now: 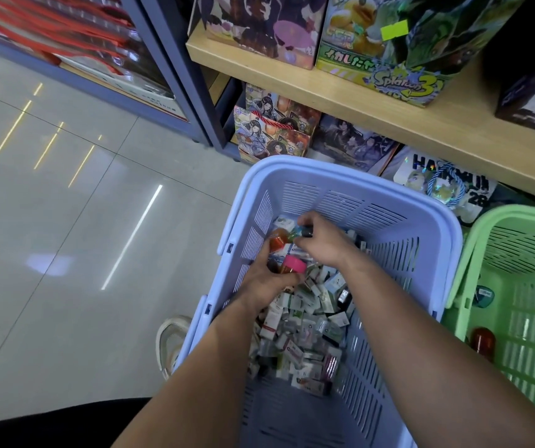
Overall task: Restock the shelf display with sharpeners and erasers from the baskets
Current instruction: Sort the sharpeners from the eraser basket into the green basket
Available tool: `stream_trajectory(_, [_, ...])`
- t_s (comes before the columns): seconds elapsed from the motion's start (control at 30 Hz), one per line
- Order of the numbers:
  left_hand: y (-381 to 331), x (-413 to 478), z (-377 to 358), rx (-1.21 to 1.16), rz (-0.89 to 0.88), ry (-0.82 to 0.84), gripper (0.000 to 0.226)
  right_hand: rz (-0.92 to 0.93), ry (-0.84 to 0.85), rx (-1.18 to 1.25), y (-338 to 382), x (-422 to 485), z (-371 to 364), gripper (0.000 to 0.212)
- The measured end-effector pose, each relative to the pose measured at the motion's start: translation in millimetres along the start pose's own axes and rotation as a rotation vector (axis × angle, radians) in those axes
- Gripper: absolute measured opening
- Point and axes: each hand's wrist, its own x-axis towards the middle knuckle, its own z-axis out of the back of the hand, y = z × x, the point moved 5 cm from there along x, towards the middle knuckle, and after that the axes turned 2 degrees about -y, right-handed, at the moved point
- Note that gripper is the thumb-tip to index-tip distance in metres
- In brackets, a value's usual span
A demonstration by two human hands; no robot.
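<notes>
Left hand (267, 282) grips a pink sharpener (295, 265), right hand (324, 244) pinches a blue sharpener (300, 232), inside a basket (292, 163) on glossy tiled floor (65, 253) below a shelf (453, 124)

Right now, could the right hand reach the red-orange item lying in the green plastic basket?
Probably yes: the red-orange item lies uncovered in the green plastic basket nearby, though the right hand grips a blue item.
</notes>
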Motion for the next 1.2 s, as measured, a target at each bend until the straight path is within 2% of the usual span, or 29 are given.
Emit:
stream_trajectory(0.07, [2,1,-3,-0.02,0.008,0.032,0.113,0.018,-0.001,-0.016,1,-2,2,0.047])
stream_trajectory(0.13, [0,-2,-4,-0.012,0.006,0.046,0.106,0.015,0.004,-0.07,1,-5,3,0.058])
stream_trajectory(0.23, [-4,-5,-6,0.0,0.004,0.057,0.102,-0.037,-0.016,-0.051,-6,-16,4,0.056])
stream_trajectory(0.33, [-12,-10,-7,0.022,-0.002,0.034,0.095,-0.041,-0.151,0.034,-9,-30,14,0.046])
stream_trajectory(0.43, [-22,-18,-4,0.049,0.018,-0.02,0.091,-0.071,-0.201,0.09,-9,-47,18,0.06])
stream_trajectory(0.53, [-30,-26,0,0.075,-0.015,-0.06,0.065,-0.066,-0.198,0.104,-12,-63,15,0.072])
stream_trajectory(0.67, [-46,-50,1,0.109,-0.082,-0.096,0.051,-0.04,-0.234,0.158,-6,-85,17,0.064])
stream_trajectory(0.87, [-99,-92,-11,0.055,-0.163,-0.128,0.045,0.08,-0.485,0.434,15,-156,75,0.052])
stream_trajectory(0.97, [-135,-114,-43,0.136,-0.22,-0.049,0.046,0.13,-0.67,0.529,-7,-208,120,0.047])
stream_trajectory(1.07, [-163,-143,-102,0.204,-0.309,0.088,0.049,0.035,-0.847,0.579,-64,-249,153,0.046])
stream_trajectory(1.2, [-164,-165,-192,0.36,-0.426,0.247,0.05,-0.189,-0.812,0.718,-161,-276,158,0.051])
